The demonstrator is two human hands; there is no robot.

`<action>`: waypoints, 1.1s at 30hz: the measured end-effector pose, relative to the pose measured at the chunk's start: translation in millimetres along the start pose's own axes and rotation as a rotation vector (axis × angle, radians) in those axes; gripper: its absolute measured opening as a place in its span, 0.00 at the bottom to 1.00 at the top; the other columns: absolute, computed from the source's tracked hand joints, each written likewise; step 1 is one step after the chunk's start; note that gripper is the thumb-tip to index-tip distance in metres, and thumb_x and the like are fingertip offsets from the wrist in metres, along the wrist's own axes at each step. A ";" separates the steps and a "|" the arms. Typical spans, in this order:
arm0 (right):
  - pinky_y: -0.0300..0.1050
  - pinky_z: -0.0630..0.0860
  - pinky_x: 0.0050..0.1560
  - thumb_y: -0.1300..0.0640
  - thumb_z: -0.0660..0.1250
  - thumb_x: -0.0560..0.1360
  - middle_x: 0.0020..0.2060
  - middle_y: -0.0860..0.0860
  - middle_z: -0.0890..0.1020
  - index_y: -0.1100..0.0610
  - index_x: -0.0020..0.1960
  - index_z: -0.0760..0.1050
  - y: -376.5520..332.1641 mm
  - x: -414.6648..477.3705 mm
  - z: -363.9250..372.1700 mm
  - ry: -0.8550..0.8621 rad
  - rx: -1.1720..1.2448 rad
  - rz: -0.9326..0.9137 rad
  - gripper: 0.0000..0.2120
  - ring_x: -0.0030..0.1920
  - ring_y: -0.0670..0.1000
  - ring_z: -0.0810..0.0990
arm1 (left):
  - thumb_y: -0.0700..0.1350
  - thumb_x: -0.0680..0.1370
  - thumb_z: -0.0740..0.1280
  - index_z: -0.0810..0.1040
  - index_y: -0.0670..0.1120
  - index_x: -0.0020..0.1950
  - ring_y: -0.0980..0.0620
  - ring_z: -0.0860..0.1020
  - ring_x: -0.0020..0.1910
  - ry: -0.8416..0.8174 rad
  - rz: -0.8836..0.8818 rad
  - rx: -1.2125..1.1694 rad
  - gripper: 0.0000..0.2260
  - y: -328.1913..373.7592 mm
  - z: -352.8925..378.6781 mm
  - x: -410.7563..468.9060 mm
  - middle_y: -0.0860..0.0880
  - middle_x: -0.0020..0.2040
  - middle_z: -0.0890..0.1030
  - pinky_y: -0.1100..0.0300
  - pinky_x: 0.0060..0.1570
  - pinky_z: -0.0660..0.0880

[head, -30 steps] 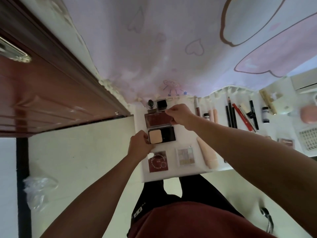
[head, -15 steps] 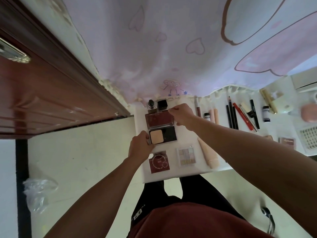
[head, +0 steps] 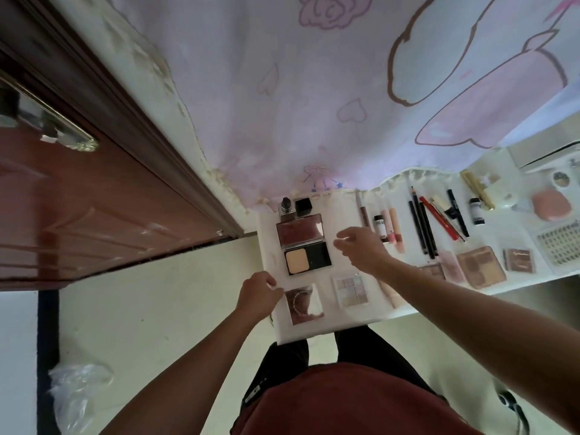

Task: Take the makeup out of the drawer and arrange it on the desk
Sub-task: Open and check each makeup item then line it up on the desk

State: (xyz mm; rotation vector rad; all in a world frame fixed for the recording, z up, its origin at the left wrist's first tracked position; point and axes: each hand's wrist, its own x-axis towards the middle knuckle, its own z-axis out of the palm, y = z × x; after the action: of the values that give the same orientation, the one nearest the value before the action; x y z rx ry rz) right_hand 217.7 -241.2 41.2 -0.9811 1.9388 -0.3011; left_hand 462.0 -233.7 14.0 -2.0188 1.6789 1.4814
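While the left hand (head: 259,293) hovers at the left edge of the white desk (head: 329,321) with its fingers loosely curled and nothing in them, the makeup lies spread out flat to its right. Just beside those fingertips sits a square compact (head: 306,304), closed, its reddish lid printed with a pale ring. Beyond the fingers an open powder compact (head: 309,260) lies with its lid folded back. The black base holds a beige pan of powder on the left and a dark compartment on the right, and the lid is glossy red-brown. Past the lid stand a lipstick (head: 285,205) and a small black cube (head: 303,206), side by side.

The right hand (head: 361,249) hangs above the desk, its fingers spread and relaxed, gripping nothing. Its fingertips point at the open compact's right edge but stay apart from it. Below the wrist is a clear palette (head: 351,288) holding a grid of pale pastel pans.

To the right of that hand stand pink and peach gloss tubes (head: 392,227), then a row of black and red pencils (head: 423,227). Nearer the desk's front edge are brown eyeshadow palettes (head: 480,266). Farther right a white tray (head: 561,246) holds rows of small dark pieces, too small to make out, with a peach puff (head: 550,204) beyond it.
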 end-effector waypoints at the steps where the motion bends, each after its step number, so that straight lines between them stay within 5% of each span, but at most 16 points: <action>1: 0.52 0.79 0.56 0.51 0.67 0.78 0.56 0.53 0.83 0.57 0.63 0.78 3.1 -11.0 4.8 -0.014 -0.023 -0.007 0.16 0.53 0.51 0.82 | 0.47 0.73 0.71 0.76 0.46 0.49 0.45 0.81 0.45 -0.015 -0.011 -0.033 0.09 -1.6 0.1 -2.2 0.44 0.47 0.82 0.51 0.47 0.80; 5: 0.45 0.77 0.52 0.51 0.67 0.78 0.53 0.52 0.83 0.54 0.62 0.78 12.5 -47.0 30.6 -0.063 -0.119 -0.015 0.15 0.50 0.50 0.81 | 0.43 0.76 0.69 0.76 0.41 0.55 0.46 0.82 0.37 -0.093 -0.092 -0.173 0.10 -4.1 4.7 -9.0 0.41 0.46 0.81 0.55 0.38 0.81; 11: 0.50 0.76 0.57 0.47 0.69 0.74 0.69 0.50 0.68 0.53 0.73 0.63 24.2 -72.5 62.6 -0.117 -0.633 -0.355 0.31 0.66 0.53 0.70 | 0.37 0.75 0.66 0.75 0.44 0.61 0.45 0.81 0.39 -0.128 -0.070 -0.219 0.14 -7.3 11.0 -8.8 0.42 0.47 0.80 0.55 0.39 0.79; 17: 0.49 0.78 0.48 0.48 0.72 0.69 0.68 0.55 0.68 0.59 0.73 0.61 38.2 -69.2 84.7 -0.124 -0.893 -0.575 0.37 0.63 0.56 0.70 | 0.38 0.76 0.65 0.77 0.45 0.60 0.43 0.82 0.44 -0.117 0.011 -0.175 0.13 -10.7 12.4 -11.8 0.46 0.42 0.79 0.53 0.45 0.78; 22: 0.46 0.78 0.42 0.48 0.71 0.70 0.60 0.55 0.74 0.58 0.68 0.67 49.1 -57.6 89.2 -0.070 -0.912 -0.699 0.31 0.56 0.54 0.73 | 0.36 0.76 0.63 0.76 0.46 0.61 0.44 0.82 0.46 -0.119 -0.007 -0.182 0.14 -10.8 16.9 -21.1 0.43 0.45 0.81 0.51 0.45 0.79; 26: 0.49 0.77 0.50 0.42 0.72 0.67 0.58 0.52 0.73 0.55 0.65 0.70 42.9 -59.4 71.6 -0.128 -0.750 -0.573 0.31 0.57 0.53 0.71 | 0.36 0.77 0.63 0.77 0.44 0.62 0.46 0.80 0.44 -0.104 0.015 -0.269 0.14 -6.3 14.0 -31.7 0.43 0.46 0.80 0.54 0.42 0.78; 30: 0.47 0.75 0.48 0.45 0.77 0.65 0.42 0.46 0.79 0.54 0.49 0.81 25.6 -76.4 22.9 -0.189 -0.143 -0.314 0.18 0.44 0.47 0.76 | 0.39 0.78 0.68 0.78 0.41 0.61 0.48 0.80 0.45 -0.015 0.065 -0.605 0.12 20.3 1.4 -54.5 0.41 0.48 0.81 0.53 0.43 0.79; 33: 0.51 0.79 0.47 0.51 0.77 0.66 0.42 0.58 0.84 0.58 0.48 0.84 10.6 -90.3 -21.4 -0.377 0.273 -0.213 0.15 0.42 0.51 0.79 | 0.41 0.77 0.69 0.79 0.41 0.59 0.48 0.80 0.49 -0.054 0.147 -0.823 0.11 50.9 -12.4 -74.5 0.43 0.50 0.82 0.54 0.46 0.79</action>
State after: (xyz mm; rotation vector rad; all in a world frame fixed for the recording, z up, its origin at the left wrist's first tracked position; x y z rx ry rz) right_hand 218.9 -171.3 103.2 -0.9831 1.4143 -0.4546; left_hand 435.7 -209.9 97.9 -2.1604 1.3256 2.5629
